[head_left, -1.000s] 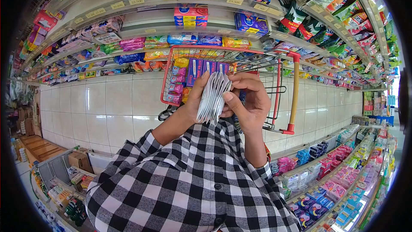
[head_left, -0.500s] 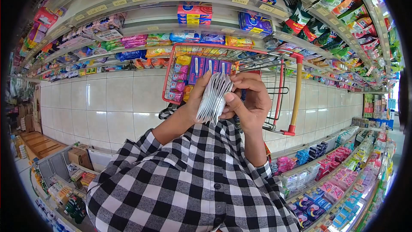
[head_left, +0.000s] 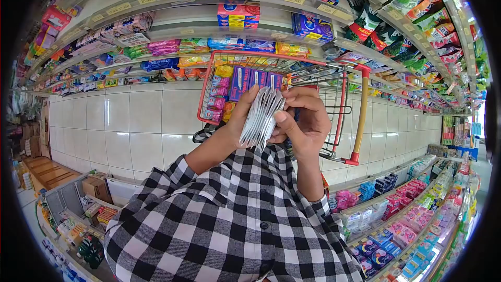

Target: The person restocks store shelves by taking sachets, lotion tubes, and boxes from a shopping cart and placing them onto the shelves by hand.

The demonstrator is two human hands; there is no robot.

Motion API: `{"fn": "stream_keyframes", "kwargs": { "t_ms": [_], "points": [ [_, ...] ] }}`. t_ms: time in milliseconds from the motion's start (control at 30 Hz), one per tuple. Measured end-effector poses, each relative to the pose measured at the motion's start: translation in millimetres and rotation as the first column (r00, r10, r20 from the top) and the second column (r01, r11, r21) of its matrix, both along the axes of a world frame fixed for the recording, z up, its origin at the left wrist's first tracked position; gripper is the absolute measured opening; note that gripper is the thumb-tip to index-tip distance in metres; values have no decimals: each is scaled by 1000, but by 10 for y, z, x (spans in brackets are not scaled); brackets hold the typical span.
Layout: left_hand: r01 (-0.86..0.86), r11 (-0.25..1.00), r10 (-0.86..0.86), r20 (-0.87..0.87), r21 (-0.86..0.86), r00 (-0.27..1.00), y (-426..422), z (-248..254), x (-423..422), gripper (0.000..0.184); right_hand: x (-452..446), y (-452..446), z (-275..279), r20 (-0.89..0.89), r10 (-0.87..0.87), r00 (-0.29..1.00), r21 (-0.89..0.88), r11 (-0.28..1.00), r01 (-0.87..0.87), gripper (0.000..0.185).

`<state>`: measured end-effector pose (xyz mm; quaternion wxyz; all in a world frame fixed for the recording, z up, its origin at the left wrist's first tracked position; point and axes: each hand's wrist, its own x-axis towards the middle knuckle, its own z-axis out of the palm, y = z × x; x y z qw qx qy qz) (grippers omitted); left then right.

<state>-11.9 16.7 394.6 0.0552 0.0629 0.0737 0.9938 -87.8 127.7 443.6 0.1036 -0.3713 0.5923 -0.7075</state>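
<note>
My left hand [head_left: 238,123] clasping fanned whitish sachets [head_left: 260,120], my right hand [head_left: 309,128] pinching their edges — red-rimmed shopping cart [head_left: 206,84] just beyond

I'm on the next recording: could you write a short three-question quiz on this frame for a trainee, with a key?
1. True or false: the left hand and right hand both touch the fanned stack of thin, pale pieces.

2. The wearer's shirt is:
a) striped
b) checked
c) plain

3. Fill in: the purple boxes are inside the red-rimmed ____.

Key: 1 true; 2 b; 3 shopping cart.
</note>
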Motion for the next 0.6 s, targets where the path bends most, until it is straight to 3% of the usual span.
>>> {"fn": "stream_keyframes", "kwargs": {
  "t_ms": [200,267,500,600],
  "points": [
    [18,999,-21,90,38,996,-11,52,-45,63,-56,-22,-46,6,-6,1000,-4,1000,6,27],
    [-15,998,1,262,55,965,12,109,-57,76,-58,-31,-51,-3,-8,1000,-12,1000,8,27],
    [-12,1000,11,196,8,980,9,85,-71,74,-90,-22,-97,-18,-8,1000,-11,1000,7,26],
    [-12,1000,4,293,24,956,-3,101,-78,73,-89,-24,-99,-11,-19,1000,-5,1000,19,25]
  ]
}}
